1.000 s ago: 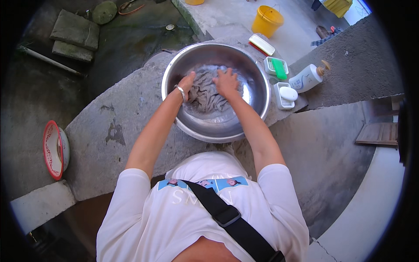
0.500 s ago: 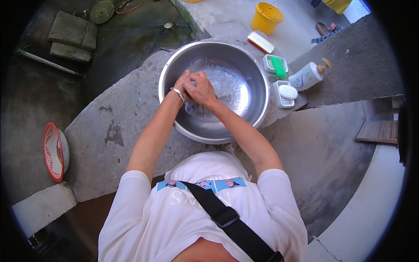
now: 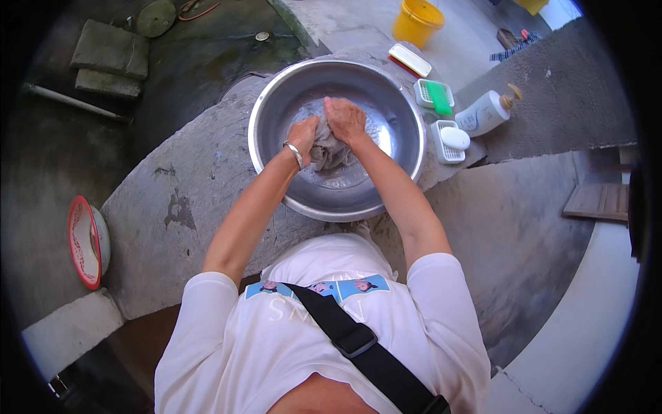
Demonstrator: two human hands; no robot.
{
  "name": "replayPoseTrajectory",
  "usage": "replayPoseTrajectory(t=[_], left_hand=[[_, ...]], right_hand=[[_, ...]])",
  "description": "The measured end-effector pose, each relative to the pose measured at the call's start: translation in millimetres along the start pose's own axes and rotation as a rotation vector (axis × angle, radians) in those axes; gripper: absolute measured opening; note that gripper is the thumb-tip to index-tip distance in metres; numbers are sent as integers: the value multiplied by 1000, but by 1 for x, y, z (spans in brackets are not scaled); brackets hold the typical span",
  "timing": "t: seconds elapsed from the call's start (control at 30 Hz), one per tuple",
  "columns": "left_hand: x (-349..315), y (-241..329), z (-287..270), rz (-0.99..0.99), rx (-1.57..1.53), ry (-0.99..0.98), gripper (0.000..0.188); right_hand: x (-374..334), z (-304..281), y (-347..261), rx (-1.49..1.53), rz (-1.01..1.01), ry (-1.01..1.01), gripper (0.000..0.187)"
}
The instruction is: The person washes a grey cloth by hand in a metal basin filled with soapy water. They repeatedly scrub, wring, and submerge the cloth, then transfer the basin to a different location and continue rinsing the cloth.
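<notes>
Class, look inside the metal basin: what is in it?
Inside the metal basin lies a grey cloth, gripped by the left hand and right hand. The hands and cloth hide part of its bottom.

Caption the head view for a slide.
Both hands, left hand and right hand, grip a grey cloth in a steel basin.

Sunlit outdoor concrete slab (image 3: 186, 207)

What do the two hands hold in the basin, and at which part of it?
Both the left hand and right hand grip a bunched grey cloth at its upper end.
</notes>
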State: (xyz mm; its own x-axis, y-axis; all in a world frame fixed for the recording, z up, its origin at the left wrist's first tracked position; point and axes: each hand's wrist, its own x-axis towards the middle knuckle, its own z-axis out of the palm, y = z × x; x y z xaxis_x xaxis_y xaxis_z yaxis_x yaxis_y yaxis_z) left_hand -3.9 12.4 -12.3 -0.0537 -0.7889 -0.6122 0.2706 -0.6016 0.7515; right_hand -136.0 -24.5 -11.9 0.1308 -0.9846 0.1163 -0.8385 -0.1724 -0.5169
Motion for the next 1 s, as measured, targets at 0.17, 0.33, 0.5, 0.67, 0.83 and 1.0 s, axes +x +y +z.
replayPoseTrajectory(t=[0.17, 0.33, 0.5, 0.67, 0.83, 1.0], left_hand=[[-4, 31, -11, -274, -201, 169, 54], [1, 22, -13, -267, -154, -69, 64], [2, 24, -4, -327, -100, 49, 60], [18, 7, -29, -298, -419, -326, 50], [35, -1, -36, -242, -449, -746, 37], [33, -8, -19, -135, -392, -579, 35]], right_hand=[[-1, -5, 18, -177, 199, -72, 40], [13, 12, 25, 28, 236, -244, 44], [3, 20, 14, -88, 134, -243, 36], [-26, 7, -60, 478, -168, 2, 22], [-57, -6, -88, 371, -290, 295, 32], [-40, -9, -75, 437, -261, 333, 17]])
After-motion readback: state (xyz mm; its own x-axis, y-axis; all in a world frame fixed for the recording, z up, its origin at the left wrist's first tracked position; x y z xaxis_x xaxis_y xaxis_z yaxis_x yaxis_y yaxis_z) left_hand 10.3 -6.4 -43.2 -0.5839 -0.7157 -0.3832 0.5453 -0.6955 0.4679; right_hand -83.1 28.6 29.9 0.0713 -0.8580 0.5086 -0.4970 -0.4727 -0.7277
